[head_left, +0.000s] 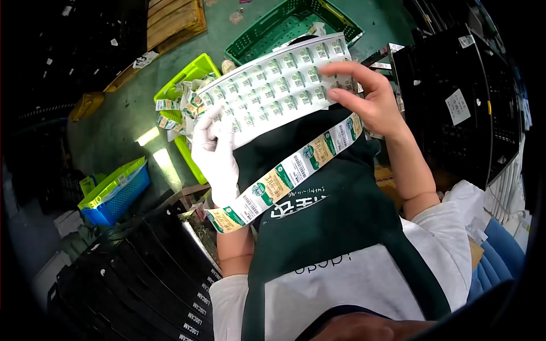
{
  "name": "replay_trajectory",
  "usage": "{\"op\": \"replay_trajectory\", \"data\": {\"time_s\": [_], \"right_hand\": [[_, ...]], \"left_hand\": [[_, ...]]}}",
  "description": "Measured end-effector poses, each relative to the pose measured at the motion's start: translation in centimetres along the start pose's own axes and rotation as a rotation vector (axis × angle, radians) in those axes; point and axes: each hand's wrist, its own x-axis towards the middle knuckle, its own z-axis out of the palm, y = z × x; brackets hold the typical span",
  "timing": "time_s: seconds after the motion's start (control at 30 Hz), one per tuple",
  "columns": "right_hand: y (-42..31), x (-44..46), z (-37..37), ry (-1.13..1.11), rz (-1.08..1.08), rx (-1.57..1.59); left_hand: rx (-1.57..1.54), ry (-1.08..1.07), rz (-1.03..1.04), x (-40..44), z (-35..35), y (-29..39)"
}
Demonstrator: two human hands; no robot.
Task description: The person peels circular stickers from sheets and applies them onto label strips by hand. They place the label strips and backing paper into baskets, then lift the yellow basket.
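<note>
A white sheet of small green-and-black QR-code stickers [267,94] lies across the front of my lap, in rows. My left hand [216,156], in a white glove, is at the sheet's lower left corner, its fingers closed on the edge. Above the sheet's right end is my bare right hand [372,102], thumb and index finger apart. A long strip of printed green, tan and white labels [287,173] runs slantwise over my dark green apron [335,210], from beside my left wrist up to just below my right palm.
A lime green basket [196,162] full of label strips stands at the left, a dark green crate [256,45] beyond the sheet. A blue-and-green basket [116,190] sits farther left. Black crates [148,278] are stacked at lower left, others [443,102] at right. A wooden pallet [176,20] is behind.
</note>
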Motion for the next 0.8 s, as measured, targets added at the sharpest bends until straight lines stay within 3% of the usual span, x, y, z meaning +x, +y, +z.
{"op": "replay_trajectory", "data": {"time_s": [0.07,0.1,0.2,0.23,0.37,0.4,0.47,0.6,0.8], "right_hand": [[0.0,0.1,0.1,-0.011,0.054,0.153],[-0.2,0.3,0.0,0.018,0.047,0.178],[-0.9,0.9,-0.2,0.067,0.126,0.259],[-0.9,1.1,-0.4,0.024,0.118,0.194],[-1.5,1.5,-0.8,-0.147,0.048,0.046],[-1.7,1.4,-1.1,-0.156,0.066,0.007],[-2.2,1.5,-1.7,-0.179,0.096,-0.074],[-2.1,2.1,-1.9,-0.113,-0.125,-0.273],[-1.9,1.7,-3.2,-0.131,0.042,-0.373]], "left_hand": [[0.283,0.025,0.086,0.7,-0.8,0.2],[0.642,0.001,0.302,0.9,-0.9,1.0],[-0.021,-0.093,0.226,1.1,0.1,0.8],[-0.086,-0.141,0.166,0.9,0.3,1.4],[0.053,-0.028,0.208,0.0,1.1,2.7],[0.067,-0.03,0.129,0.4,0.3,3.0],[-0.081,-0.068,0.058,0.8,-0.6,3.0],[0.032,-0.215,-0.025,1.1,-0.6,4.8],[0.293,-0.32,0.081,0.9,-0.6,4.6]]}}
